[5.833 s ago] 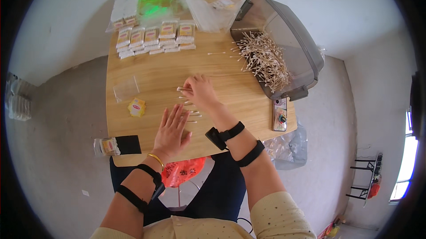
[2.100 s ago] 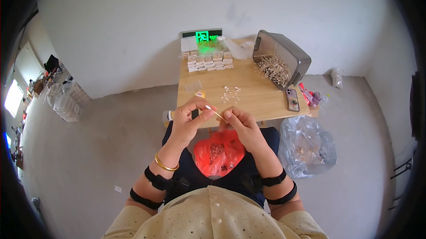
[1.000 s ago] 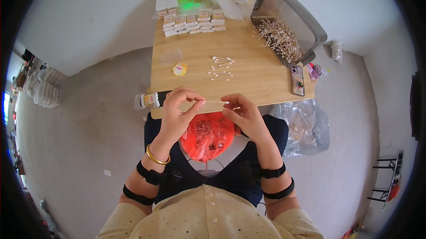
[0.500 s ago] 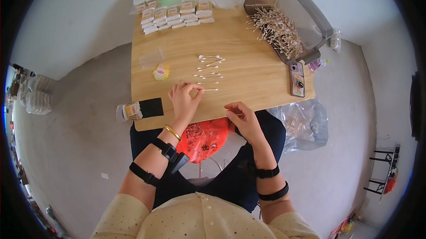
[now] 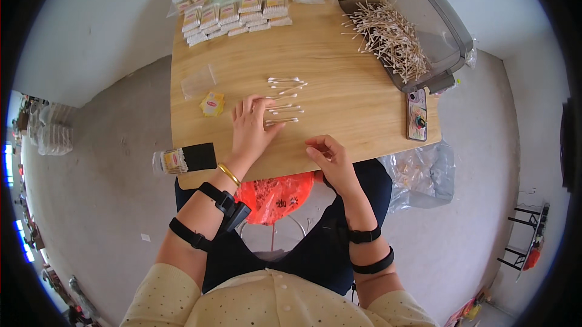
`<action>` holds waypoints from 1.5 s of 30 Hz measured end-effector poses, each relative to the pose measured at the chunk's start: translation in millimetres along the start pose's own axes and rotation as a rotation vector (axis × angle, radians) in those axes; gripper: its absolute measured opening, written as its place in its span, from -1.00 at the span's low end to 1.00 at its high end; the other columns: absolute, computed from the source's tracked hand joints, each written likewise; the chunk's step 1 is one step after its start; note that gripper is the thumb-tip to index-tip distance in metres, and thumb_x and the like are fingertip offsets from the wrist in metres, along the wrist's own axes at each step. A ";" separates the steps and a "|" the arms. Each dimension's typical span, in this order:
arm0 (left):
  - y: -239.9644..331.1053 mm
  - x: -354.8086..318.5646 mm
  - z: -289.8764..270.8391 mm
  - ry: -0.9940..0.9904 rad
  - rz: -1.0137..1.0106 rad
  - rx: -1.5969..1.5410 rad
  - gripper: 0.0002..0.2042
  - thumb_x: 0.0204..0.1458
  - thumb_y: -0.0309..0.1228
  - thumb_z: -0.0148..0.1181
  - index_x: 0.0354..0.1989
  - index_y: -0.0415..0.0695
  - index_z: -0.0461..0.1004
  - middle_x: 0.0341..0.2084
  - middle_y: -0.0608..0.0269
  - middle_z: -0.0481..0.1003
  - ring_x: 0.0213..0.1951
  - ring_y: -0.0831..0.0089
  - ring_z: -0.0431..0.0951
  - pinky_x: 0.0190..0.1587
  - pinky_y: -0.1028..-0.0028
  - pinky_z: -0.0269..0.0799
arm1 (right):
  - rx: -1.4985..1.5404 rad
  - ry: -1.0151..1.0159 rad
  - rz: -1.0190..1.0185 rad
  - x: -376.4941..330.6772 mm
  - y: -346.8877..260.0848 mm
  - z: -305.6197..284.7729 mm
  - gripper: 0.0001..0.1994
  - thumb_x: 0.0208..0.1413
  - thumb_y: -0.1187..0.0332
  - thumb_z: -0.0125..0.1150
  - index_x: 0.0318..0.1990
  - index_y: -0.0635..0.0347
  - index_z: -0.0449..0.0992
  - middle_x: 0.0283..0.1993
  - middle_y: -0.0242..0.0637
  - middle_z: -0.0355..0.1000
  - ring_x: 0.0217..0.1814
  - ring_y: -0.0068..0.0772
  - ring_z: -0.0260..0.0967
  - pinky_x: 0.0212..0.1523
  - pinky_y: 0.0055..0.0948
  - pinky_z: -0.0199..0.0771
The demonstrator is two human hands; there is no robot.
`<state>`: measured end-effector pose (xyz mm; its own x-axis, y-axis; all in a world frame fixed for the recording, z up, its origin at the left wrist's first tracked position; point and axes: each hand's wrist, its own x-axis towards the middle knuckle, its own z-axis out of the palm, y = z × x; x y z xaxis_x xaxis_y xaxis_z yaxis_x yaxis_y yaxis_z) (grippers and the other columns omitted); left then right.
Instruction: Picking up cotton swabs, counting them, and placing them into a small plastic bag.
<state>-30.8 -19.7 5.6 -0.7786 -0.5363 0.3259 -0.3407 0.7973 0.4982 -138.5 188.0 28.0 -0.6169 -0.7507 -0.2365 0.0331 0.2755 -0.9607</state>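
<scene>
Our left hand (image 5: pixel 250 130) has spread out over the swabs (image 5: pixel 284 108) since half a second ago, and the nearest two now lie close together. At lower centre we see a red bag (image 5: pixel 276 198) below the table edge. Just right of centre, our right hand (image 5: pixel 332 162) is loosely curled, a small gap between thumb and forefinger. Our left thumb and forefinger stand wide apart, thumb at the nearest swabs, forefinger by a farther one; we cannot tell whether they press. The swabs lie in a loose row mid-frame on the table (image 5: pixel 339 72). Left of them we have cards (image 5: pixel 212 104) and a clear pouch (image 5: pixel 198 81); at right, a phone (image 5: pixel 416 119); upper right, a bin (image 5: pixel 436 17) of loose swabs (image 5: pixel 391 39); upper left, stacked packs (image 5: pixel 228 17).
</scene>
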 end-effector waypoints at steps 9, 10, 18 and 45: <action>-16.1 49.6 24.8 -0.037 0.153 -0.047 -0.24 0.21 -0.02 0.22 0.45 -0.22 0.13 0.36 -0.03 0.25 0.41 -0.03 0.17 0.51 0.00 -0.03 | 0.141 0.012 0.039 10.0 2.7 -2.4 -0.77 0.35 0.34 0.24 0.01 0.30 0.57 -0.23 -0.40 0.55 -0.17 -0.63 0.44 -0.10 -0.55 0.43; -17.0 52.2 26.0 -0.085 0.169 -0.002 -0.27 0.24 -0.01 0.17 0.44 -0.22 0.14 0.36 -0.03 0.24 0.42 -0.01 0.17 0.51 0.01 -0.02 | 0.139 0.010 0.040 10.5 3.7 -2.0 -0.77 0.35 0.34 0.24 0.01 0.30 0.57 -0.23 -0.40 0.55 -0.17 -0.63 0.43 -0.10 -0.55 0.43; -2.4 35.4 14.5 -0.332 0.162 0.046 -0.30 0.29 0.00 0.09 0.42 -0.30 0.18 0.40 0.00 0.21 0.48 0.11 0.12 0.54 0.04 -0.06 | 0.160 0.027 0.037 9.1 9.6 -7.1 -0.79 0.35 0.36 0.24 0.00 0.30 0.57 -0.21 -0.38 0.55 -0.16 -0.63 0.45 -0.09 -0.57 0.44; 5.8 31.2 28.8 -0.246 0.135 0.287 -0.17 0.35 0.18 -0.19 0.55 -0.28 -0.07 0.54 -0.07 0.00 0.58 0.14 -0.12 0.57 0.03 -0.41 | 0.200 0.198 -0.084 22.8 2.7 -1.9 -0.68 0.45 0.25 0.02 0.08 0.31 0.54 -0.05 -0.32 0.53 0.05 -0.52 0.41 0.14 -0.46 0.37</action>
<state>-72.2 -23.8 -4.5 -0.9174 -0.3671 0.1536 -0.3332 0.9197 0.2078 -154.0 172.8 20.2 -0.7648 -0.6288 -0.1405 0.1172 0.0786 -0.9900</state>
